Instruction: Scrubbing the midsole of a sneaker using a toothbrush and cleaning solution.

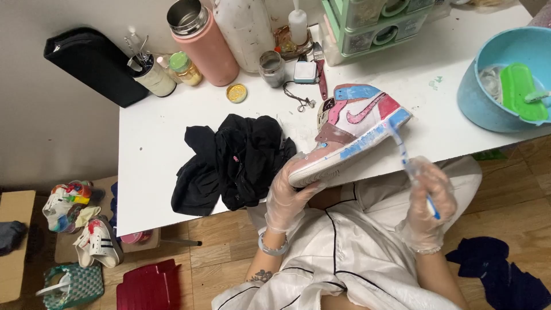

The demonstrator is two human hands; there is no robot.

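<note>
Black cloth [232,163] bunched near the table's [149,138] front edge, my gloved left hand [290,192] clasping the toe of the pink-and-blue sneaker [353,132] at that edge, my gloved right hand [427,198] gripping a blue toothbrush [404,152] touching its sole, blue basin [505,80] at the right edge.

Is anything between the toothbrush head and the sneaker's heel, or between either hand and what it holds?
Nothing visible. The right hand holds the toothbrush with its head against the sneaker heel; the left hand grips the toe directly. The black cloth lies beside, not between.
</note>
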